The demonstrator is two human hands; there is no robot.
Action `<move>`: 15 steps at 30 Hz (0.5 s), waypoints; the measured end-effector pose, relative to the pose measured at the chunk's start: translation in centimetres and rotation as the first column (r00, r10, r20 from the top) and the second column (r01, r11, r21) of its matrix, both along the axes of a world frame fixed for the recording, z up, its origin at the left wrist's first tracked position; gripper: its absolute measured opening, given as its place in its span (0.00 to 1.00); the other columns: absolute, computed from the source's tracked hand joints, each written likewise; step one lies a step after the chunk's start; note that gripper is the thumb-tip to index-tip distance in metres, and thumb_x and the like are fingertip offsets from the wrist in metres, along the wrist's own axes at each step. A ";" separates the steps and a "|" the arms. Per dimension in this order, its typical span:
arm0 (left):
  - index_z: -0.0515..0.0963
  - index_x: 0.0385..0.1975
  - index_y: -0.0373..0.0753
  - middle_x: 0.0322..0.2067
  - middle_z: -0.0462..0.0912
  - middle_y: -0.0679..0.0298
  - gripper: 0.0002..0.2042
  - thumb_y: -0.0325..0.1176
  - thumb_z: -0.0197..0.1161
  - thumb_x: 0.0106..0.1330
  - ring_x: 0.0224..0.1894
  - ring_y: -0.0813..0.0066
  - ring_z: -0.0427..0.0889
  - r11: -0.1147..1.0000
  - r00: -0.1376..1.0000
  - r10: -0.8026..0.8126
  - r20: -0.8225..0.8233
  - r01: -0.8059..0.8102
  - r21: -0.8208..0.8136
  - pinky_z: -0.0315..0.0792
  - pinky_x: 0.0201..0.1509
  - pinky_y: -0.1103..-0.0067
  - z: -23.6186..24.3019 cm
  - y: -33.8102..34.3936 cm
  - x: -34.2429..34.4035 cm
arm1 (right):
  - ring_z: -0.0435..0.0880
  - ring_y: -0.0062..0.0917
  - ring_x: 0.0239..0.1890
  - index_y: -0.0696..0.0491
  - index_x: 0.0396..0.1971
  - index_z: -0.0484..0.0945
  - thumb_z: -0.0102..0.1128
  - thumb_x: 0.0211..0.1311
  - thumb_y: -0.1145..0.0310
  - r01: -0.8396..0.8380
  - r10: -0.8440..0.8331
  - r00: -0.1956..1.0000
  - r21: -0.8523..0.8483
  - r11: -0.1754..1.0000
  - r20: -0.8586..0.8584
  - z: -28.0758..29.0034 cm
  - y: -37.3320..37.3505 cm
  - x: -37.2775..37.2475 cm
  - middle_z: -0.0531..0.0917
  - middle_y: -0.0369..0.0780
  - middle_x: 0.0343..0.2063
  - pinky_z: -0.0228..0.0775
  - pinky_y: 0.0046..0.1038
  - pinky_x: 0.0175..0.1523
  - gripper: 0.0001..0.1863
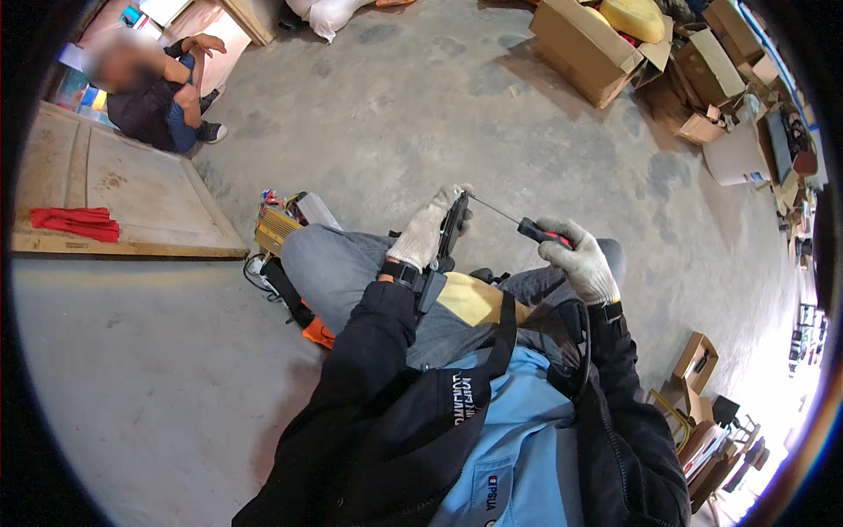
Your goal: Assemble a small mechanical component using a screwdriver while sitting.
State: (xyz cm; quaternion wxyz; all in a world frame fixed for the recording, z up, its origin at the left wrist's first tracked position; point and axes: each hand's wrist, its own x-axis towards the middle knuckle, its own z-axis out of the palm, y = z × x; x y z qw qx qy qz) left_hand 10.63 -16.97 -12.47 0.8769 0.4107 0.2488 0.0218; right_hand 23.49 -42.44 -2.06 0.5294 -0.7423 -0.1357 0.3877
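- The right hand's fingers (566,239) curl around the red-and-black handle of a screwdriver (541,232), gripping it.
- The left hand (425,230) has its fingers closed around a long black part (453,223), held tilted over the lap.
- The screwdriver's thin metal shaft slants up and leftward to the upper end of that part, beside the left fingertips; whether its tip is seated in anything cannot be told.
- Both hands wear pale knitted gloves, with dark bands at the wrists.
- Below the hands, a yellow piece (481,299) lies across the lap, between legs in grey trousers (338,268).
- By the left knee stands a gold-coloured ribbed box (277,230) with coloured wires at its top; an orange item (318,333) lies nearer the body.
- Farther left, a red cloth (75,223) lies on a worn wooden panel (145,189).
- Beyond the panel, another person (145,110) sits low, knees bent.
- Across the concrete floor (395,105), at upper right, an open cardboard box (580,48) holds something yellow, near more cartons (709,66) and a white bucket (736,156).
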 end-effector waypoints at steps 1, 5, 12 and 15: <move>0.78 0.59 0.46 0.34 0.83 0.65 0.25 0.58 0.48 0.79 0.32 0.78 0.83 1.000 1.000 0.011 0.005 -0.011 -0.021 0.79 0.36 0.81 -0.3 0.1 0.0 | 0.74 0.14 0.32 0.56 0.55 0.83 0.70 0.56 0.66 -0.003 0.003 1.000 0.000 1.000 -0.003 0.0 0.1 0.0 0.81 0.30 0.33 0.68 0.20 0.40 0.25; 0.78 0.59 0.46 0.34 0.83 0.65 0.25 0.58 0.48 0.79 0.32 0.78 0.83 1.000 1.000 -0.003 0.022 0.003 -0.013 0.80 0.37 0.81 -0.4 0.1 0.0 | 0.75 0.14 0.32 0.56 0.55 0.83 0.70 0.56 0.67 -0.002 0.002 1.000 0.017 1.000 -0.008 -0.1 0.2 0.1 0.81 0.30 0.33 0.68 0.19 0.40 0.24; 0.79 0.58 0.46 0.33 0.81 0.68 0.27 0.61 0.50 0.77 0.31 0.80 0.80 0.995 0.996 0.006 -0.087 0.002 0.097 0.75 0.34 0.83 1.4 0.1 -0.1 | 0.74 0.14 0.31 0.56 0.55 0.83 0.70 0.56 0.68 -0.002 0.002 1.000 0.002 1.000 -0.010 0.5 0.7 0.0 0.81 0.30 0.32 0.68 0.19 0.39 0.25; 0.79 0.58 0.47 0.34 0.82 0.69 0.25 0.60 0.50 0.77 0.32 0.80 0.81 0.995 0.997 -0.002 -0.074 0.009 0.095 0.75 0.32 0.83 1.8 0.2 0.3 | 0.74 0.14 0.30 0.57 0.56 0.82 0.69 0.59 0.68 0.022 -0.021 0.999 0.027 0.999 -0.044 -0.1 0.3 0.4 0.80 0.30 0.31 0.68 0.19 0.37 0.24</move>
